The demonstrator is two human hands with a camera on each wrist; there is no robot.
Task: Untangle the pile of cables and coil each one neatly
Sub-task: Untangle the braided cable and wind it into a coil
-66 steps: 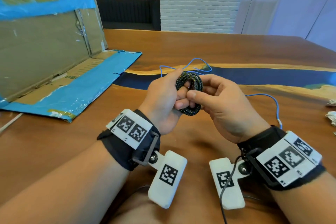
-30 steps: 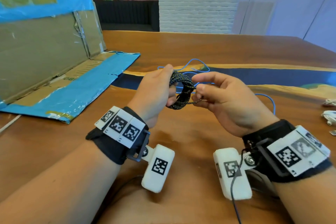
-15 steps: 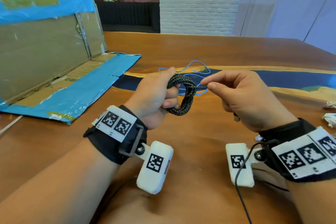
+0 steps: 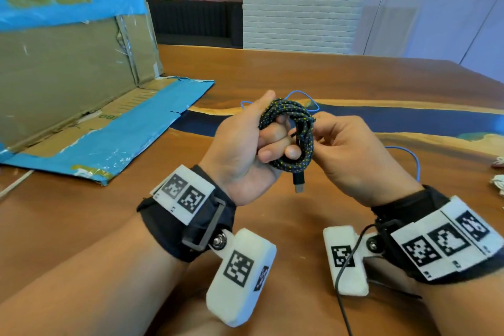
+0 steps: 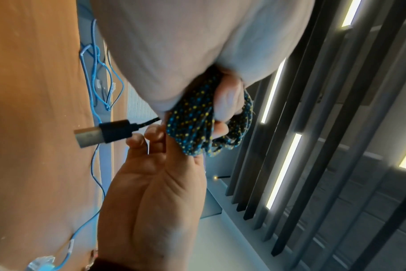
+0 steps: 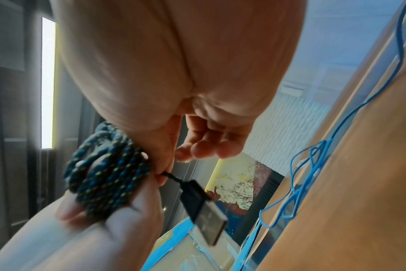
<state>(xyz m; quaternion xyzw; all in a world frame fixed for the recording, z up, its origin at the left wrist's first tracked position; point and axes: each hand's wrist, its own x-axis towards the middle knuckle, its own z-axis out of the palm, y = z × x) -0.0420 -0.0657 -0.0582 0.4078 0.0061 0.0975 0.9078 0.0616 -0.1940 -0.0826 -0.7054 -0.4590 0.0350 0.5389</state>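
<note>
A black braided cable (image 4: 294, 128) flecked with yellow and blue is wound into a small coil and held above the table. My left hand (image 4: 245, 144) grips the coil with its fingers curled through the loops. My right hand (image 4: 349, 150) pinches the cable's tail right beside the coil (image 6: 109, 176). The USB plug (image 4: 298, 185) hangs free below the coil, also visible as the plug (image 5: 100, 135) and the plug (image 6: 202, 201). A thin blue cable (image 4: 409, 161) lies loose on the table behind and right of my hands, its tangled loops (image 5: 97, 73) uncoiled.
A flattened cardboard box (image 4: 68, 76) with blue tape stands at the left of the wooden table (image 4: 327, 71). A blue resin strip (image 4: 422, 120) crosses the tabletop. White cables (image 4: 497, 185) lie at the right edge.
My right hand has moved in against the coil, and the plug end now hangs down below it. The coil has turned more upright in my left hand.
</note>
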